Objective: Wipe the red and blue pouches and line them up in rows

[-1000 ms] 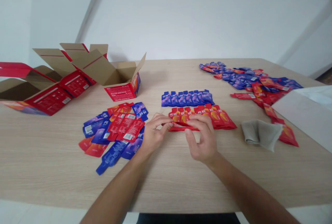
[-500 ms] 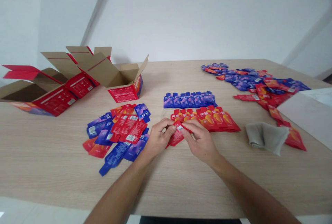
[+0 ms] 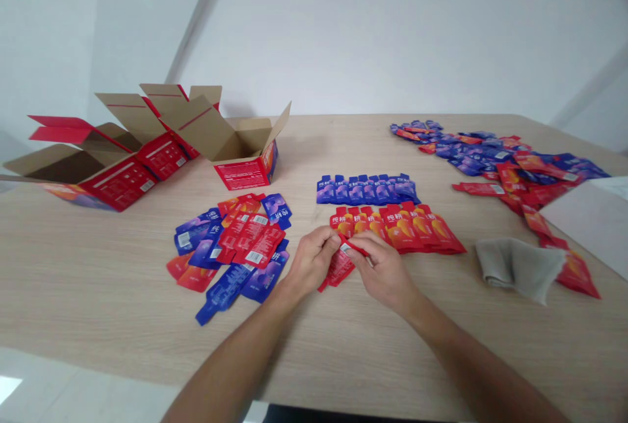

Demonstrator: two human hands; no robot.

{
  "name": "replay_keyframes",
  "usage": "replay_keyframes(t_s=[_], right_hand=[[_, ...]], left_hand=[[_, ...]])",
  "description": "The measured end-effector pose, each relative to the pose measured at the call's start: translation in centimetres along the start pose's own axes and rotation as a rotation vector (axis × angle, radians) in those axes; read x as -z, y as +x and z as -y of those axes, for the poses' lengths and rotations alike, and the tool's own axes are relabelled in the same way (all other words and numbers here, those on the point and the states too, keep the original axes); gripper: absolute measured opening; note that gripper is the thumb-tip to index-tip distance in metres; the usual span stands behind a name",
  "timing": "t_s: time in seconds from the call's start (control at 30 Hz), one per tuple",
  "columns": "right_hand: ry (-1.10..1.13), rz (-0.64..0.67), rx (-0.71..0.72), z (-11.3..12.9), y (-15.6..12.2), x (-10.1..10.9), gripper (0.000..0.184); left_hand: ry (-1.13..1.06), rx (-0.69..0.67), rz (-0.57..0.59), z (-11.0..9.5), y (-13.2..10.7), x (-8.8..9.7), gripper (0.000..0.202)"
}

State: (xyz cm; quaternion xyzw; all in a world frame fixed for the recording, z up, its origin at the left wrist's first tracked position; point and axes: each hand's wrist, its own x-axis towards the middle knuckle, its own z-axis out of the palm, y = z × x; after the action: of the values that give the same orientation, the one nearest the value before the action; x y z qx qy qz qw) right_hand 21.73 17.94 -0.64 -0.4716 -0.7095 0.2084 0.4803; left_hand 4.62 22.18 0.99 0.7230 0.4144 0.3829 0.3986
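Observation:
Both hands pinch one red pouch [image 3: 339,267], its label side with a white barcode patch facing up. My left hand [image 3: 314,258] grips the pouch's left upper part between thumb and fingers. On its right, my right hand [image 3: 385,269] has thumb and fingers closed on the same pouch; part of it is hidden by the fingers. Just beyond lies an overlapping row of red pouches [image 3: 407,227] with orange fruit prints. Behind that runs a row of blue pouches [image 3: 366,189]. To the left is a loose pile of red and blue pouches [image 3: 250,238].
Open red cartons [image 3: 243,173] with raised brown flaps stand at the back left. A heap of mixed pouches [image 3: 510,168] spreads across the back right. A folded grey cloth [image 3: 520,268] lies right of my hands, near a white sheet-like object [image 3: 589,217].
The whole view has shifted slightly, so things on the table appear a little further right. Both hands keep hold of the red pouch, with little change in grip.

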Motion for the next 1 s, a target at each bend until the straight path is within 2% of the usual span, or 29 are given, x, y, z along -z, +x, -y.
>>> replay_keyframes(t_s=[0.17,0.37,0.47,0.57,0.7,0.83,1.0], right_hand=[[-0.132,-0.058,0.016,0.12,0.05,-0.06,0.013],[-0.237,-0.078,0.021,0.49,0.26,0.17,0.013],[-0.134,-0.064,-0.030,0.28,0.37,0.21,0.015],[0.100,-0.092,-0.141,0.03,0.44,0.02,0.012],[0.350,-0.168,-0.287,-0.17,0.53,-0.10,0.033],[0.417,-0.155,-0.360,-0.05,0.56,0.02,0.024],[0.344,-0.024,-0.316,0.48,0.58,0.25,0.022]], left_hand=[[0.153,0.015,-0.124,-0.61,-0.25,-0.88,0.031],[0.199,-0.011,-0.189,-0.77,-0.23,-0.91,0.030],[0.169,-0.016,-0.184,-0.93,-0.20,-0.92,0.030],[0.108,0.009,-0.148,-1.00,-0.07,-0.96,0.030],[-0.024,0.056,-0.066,-0.77,0.14,-0.91,0.030],[-0.093,0.057,-0.017,-0.60,0.10,-0.70,0.029],[-0.015,0.001,-0.089,-0.68,-0.09,-0.54,0.027]])
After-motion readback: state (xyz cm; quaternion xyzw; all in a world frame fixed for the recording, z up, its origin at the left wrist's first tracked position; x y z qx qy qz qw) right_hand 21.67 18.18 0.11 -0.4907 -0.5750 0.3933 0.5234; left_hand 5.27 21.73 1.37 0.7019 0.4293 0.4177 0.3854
